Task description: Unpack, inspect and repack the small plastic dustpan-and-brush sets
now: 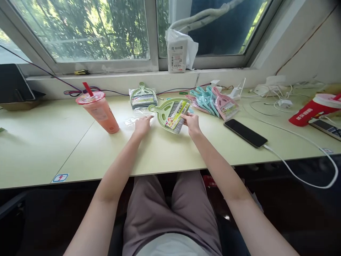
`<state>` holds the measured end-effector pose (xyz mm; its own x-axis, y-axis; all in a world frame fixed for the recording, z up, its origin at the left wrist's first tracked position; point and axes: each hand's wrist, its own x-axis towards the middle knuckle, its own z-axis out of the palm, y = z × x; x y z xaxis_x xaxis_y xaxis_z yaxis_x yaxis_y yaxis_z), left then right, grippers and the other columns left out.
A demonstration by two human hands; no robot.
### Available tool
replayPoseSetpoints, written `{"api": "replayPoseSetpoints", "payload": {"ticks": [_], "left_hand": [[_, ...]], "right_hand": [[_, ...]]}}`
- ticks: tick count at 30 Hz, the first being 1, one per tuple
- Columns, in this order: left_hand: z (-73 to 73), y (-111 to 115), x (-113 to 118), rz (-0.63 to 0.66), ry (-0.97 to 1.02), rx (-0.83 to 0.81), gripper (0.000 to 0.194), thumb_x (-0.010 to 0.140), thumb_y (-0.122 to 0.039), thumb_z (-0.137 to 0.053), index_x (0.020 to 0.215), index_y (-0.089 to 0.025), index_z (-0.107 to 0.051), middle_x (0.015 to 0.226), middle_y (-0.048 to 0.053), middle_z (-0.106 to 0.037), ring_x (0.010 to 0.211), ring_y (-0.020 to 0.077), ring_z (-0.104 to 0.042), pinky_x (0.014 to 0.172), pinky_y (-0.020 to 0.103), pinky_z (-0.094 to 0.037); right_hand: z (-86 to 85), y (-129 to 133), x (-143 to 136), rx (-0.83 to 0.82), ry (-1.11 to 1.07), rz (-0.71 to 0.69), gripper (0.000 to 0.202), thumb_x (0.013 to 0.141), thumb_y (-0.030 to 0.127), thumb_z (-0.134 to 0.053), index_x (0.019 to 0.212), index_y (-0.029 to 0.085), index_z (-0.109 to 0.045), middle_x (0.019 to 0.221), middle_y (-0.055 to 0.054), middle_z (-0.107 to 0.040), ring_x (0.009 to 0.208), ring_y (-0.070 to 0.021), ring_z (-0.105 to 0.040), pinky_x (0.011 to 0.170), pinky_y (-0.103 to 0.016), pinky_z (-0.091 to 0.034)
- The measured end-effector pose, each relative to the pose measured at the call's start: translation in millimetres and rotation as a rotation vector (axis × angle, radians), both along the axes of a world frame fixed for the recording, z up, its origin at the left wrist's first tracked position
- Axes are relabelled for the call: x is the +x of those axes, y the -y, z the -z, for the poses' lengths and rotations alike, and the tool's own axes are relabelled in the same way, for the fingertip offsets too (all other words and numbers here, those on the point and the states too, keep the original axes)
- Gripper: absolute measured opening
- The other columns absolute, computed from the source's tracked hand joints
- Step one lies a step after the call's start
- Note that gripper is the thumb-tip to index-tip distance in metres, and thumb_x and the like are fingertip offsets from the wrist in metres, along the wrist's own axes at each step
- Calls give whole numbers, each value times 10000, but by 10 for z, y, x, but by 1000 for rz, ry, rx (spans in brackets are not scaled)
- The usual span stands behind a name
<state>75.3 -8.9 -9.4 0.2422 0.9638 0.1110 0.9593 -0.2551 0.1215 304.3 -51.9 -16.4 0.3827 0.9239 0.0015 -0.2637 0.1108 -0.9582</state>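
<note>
My right hand (191, 123) pinches the right edge of a green mini dustpan (163, 113) that carries a grey-bristled brush and a printed yellow-green card (178, 114). The dustpan is tilted, its handle pointing left. To the left, my left hand (143, 126) is closed on a crumpled clear plastic bag (131, 121) lying on the table; its fingertips are partly hidden. Behind it sits another green dustpan set (144, 97) in clear wrapping. A row of wrapped blue dustpan sets (204, 99) and a pink dustpan set (225, 104) lies beyond my right hand.
A pink drink cup (102, 113) with a red straw stands left on the pale table (106, 156). Right are a black phone (245, 133) on a white cable (301, 133), and a red cup (306, 112). A tissue pack (177, 57) sits on the windowsill.
</note>
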Motion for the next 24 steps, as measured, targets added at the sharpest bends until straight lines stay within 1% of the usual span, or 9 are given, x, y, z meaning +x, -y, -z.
{"api": "replayPoseSetpoints", "payload": {"ticks": [3, 5, 7, 10, 12, 16, 19, 21, 24], "left_hand": [[24, 11, 64, 3, 6, 18, 459, 931, -297, -435, 1382, -288, -524, 1314, 124, -590, 1171, 331, -566, 1009, 494, -386], [41, 27, 112, 7, 9, 44, 481, 937, -336, -437, 1412, -282, -489, 1328, 142, -567, 1187, 343, -549, 1026, 513, -365], [57, 32, 137, -1, 3, 49, 492, 927, -260, -426, 1414, -289, -489, 1331, 141, -553, 1200, 340, -533, 1033, 511, -356], [91, 5, 110, -3, 0, 34, 476, 891, -148, -406, 1293, -306, -608, 1273, 112, -574, 1185, 323, -530, 1024, 493, -373], [122, -32, 62, 16, 21, 42, 479, 870, -102, -401, 1231, -298, -647, 1246, 104, -579, 1169, 306, -534, 1002, 456, -407], [168, -123, -19, 36, 42, 49, 482, 834, -25, -370, 1177, -190, -665, 1172, 133, -609, 1131, 274, -552, 975, 385, -444], [152, -169, -30, -16, 60, 51, 444, 841, -2, -332, 1097, -114, -677, 1089, 152, -645, 1098, 273, -570, 980, 383, -448], [124, -177, -19, -46, 127, 76, 425, 869, -16, -323, 1096, -108, -669, 1114, 155, -646, 1111, 274, -579, 994, 383, -448], [83, -160, 6, -16, 244, 169, 440, 911, -54, -308, 1227, -104, -610, 1293, 171, -585, 1229, 278, -542, 1060, 390, -416]], "right_hand": [[38, -70, 60, -16, 32, -3, 57, 690, 129, -704, 734, 159, -683, 684, 6, -705, 704, -173, -696, 787, -423, -626], [64, -109, 90, -11, 50, -20, 67, 685, 120, -699, 741, 154, -686, 665, 10, -692, 705, -172, -692, 790, -427, -621], [92, -143, 114, -4, 82, -30, 78, 682, 119, -693, 753, 151, -688, 661, 10, -683, 728, -178, -692, 793, -435, -616], [132, -178, 149, 3, 147, 7, 80, 676, 122, -691, 752, 147, -683, 669, 9, -671, 775, -192, -691, 793, -442, -612], [143, -189, 170, 13, 173, 41, 90, 670, 123, -693, 754, 151, -681, 674, 18, -662, 792, -190, -689, 795, -434, -612], [119, -176, 183, -20, 226, 52, 75, 683, 121, -683, 756, 140, -680, 693, 8, -660, 760, -188, -686, 777, -441, -616], [98, -160, 174, -45, 240, 28, 71, 690, 102, -677, 757, 126, -675, 732, -21, -673, 744, -197, -690, 758, -456, -621], [100, -160, 172, -52, 217, 14, 75, 691, 88, -676, 758, 122, -674, 738, -34, -676, 743, -205, -694, 751, -461, -622], [113, -169, 174, -50, 191, 10, 86, 688, 83, -679, 764, 123, -678, 718, -33, -675, 757, -213, -697, 750, -457, -623]]}}
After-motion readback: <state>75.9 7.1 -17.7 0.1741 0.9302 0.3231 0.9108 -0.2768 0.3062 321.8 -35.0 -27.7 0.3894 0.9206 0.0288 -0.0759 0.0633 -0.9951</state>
